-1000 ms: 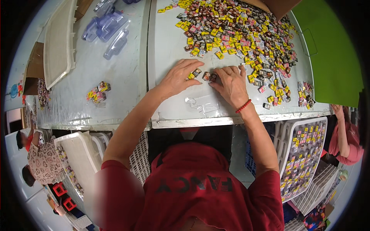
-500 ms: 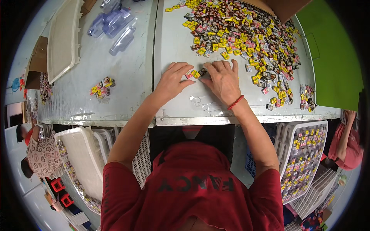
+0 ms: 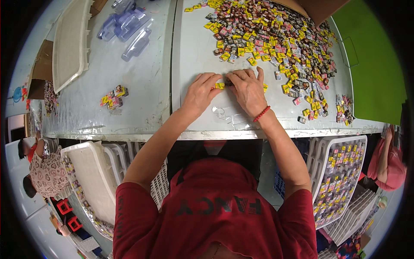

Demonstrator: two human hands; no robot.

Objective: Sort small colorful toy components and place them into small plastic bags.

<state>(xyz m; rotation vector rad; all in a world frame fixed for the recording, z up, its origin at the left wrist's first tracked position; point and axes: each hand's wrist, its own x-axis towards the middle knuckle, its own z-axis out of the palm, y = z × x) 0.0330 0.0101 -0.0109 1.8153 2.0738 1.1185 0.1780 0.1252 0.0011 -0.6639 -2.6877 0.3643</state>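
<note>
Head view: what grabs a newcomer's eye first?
The big heap of small wrapped pieces, yellow, pink and brown, spread over the far right of the grey table. At its near edge the left hand and right hand press together over a few pieces. Lower right, a white basket holds more.

White tray [image 3: 69, 43] and clear plastic shells [image 3: 125, 26] far left on table [image 3: 142, 86]; small sweet cluster [image 3: 113, 97]; filled white basket [image 3: 340, 172] below right.

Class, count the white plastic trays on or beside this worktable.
3, maybe more hidden: a white tray on the table's far left, an upturned tray below left, and a filled tray below right.
</note>
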